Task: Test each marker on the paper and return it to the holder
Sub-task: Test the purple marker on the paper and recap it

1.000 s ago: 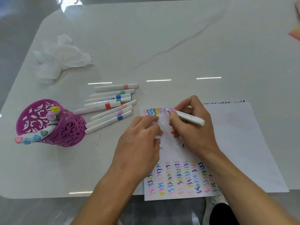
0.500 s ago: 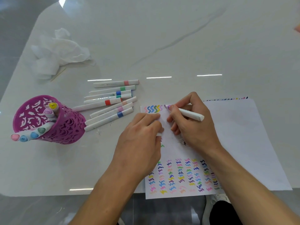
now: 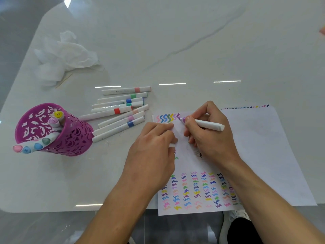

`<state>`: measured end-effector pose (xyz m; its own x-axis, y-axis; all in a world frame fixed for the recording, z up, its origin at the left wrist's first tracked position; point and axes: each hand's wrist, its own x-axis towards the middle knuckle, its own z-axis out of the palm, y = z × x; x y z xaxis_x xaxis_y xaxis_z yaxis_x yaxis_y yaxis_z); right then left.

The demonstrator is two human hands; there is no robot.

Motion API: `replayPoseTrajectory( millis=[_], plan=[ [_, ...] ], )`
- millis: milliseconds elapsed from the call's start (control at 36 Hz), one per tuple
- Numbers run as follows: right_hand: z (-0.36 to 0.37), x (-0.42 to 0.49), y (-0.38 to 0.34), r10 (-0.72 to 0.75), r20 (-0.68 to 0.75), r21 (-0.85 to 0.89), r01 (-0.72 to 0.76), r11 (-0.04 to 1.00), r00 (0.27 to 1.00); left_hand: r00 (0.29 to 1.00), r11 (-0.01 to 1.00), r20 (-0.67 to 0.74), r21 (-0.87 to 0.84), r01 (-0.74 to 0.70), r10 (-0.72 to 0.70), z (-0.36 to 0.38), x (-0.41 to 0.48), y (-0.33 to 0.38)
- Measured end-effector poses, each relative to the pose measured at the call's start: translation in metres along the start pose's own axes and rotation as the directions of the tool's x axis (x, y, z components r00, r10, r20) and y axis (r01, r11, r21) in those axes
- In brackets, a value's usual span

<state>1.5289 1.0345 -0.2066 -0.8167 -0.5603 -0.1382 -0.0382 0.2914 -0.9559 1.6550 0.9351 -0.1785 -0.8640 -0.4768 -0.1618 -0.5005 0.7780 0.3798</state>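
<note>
Right hand [image 3: 209, 138] presses smooth white marker [image 3: 205, 124] onto flat paper [image 3: 260, 155].

Crumpled tissue [image 3: 65, 59] — thin stick [image 3: 64, 81] beside

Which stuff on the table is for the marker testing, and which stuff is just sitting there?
For the job:
- purple marker in the right hand
- paper, held by the left hand
- loose markers on the table
- pink holder with markers in it

Just lying about:
- crumpled tissue
- thin stick beside it
</note>
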Motion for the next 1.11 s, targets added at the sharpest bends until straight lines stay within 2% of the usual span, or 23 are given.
replayPoseTrajectory(
  millis=[194,361,472,583,639,750,833,917,1028,1111],
  plan=[
    [0.0,0.0,-0.002,-0.01,0.041,0.013,0.009,1.0,0.999,1.0,1.0,0.011,-0.001,-0.003,0.003,-0.003,0.001,0.002],
    [-0.008,0.004,-0.006,0.028,-0.009,0.203,-0.026,0.979,1.0,1.0,1.0,0.023,-0.004,-0.01,0.01,-0.008,0.0,-0.001],
    [-0.011,0.005,-0.005,0.02,-0.05,0.15,-0.012,0.989,0.999,1.0,1.0,-0.006,0.014,-0.002,0.002,-0.01,-0.002,-0.008],
    [-0.009,0.001,-0.004,-0.008,-0.024,0.087,0.01,0.996,1.0,0.998,1.0,-0.063,0.02,-0.004,0.005,-0.011,-0.004,-0.011],
    [-0.009,-0.001,-0.008,-0.014,0.002,0.121,0.014,0.993,1.0,0.996,1.0,-0.09,0.017,-0.009,0.011,-0.012,-0.004,-0.012],
    [-0.011,-0.005,-0.021,-0.054,0.052,0.23,0.04,0.972,0.997,0.977,0.997,-0.211,-0.08,-0.001,-0.016,-0.016,-0.003,-0.014],
    [-0.015,-0.007,-0.03,-0.1,0.082,0.296,0.071,0.952,0.992,0.969,0.978,-0.235,-0.205,0.024,-0.073,-0.021,-0.002,-0.013],
    [-0.017,-0.009,-0.037,-0.133,0.077,0.316,0.102,0.943,0.988,0.969,0.909,-0.172,-0.405,0.098,-0.18,-0.023,-0.001,-0.013],
    [-0.015,-0.012,-0.039,-0.155,0.02,0.295,0.142,0.945,0.988,0.958,0.706,-0.083,-0.694,0.143,-0.275,-0.024,0.001,-0.01],
    [-0.013,-0.014,-0.041,-0.168,0.011,0.299,0.157,0.941,0.986,0.959,0.575,-0.034,-0.806,0.139,-0.281,-0.025,0.001,-0.008]
  ],
)
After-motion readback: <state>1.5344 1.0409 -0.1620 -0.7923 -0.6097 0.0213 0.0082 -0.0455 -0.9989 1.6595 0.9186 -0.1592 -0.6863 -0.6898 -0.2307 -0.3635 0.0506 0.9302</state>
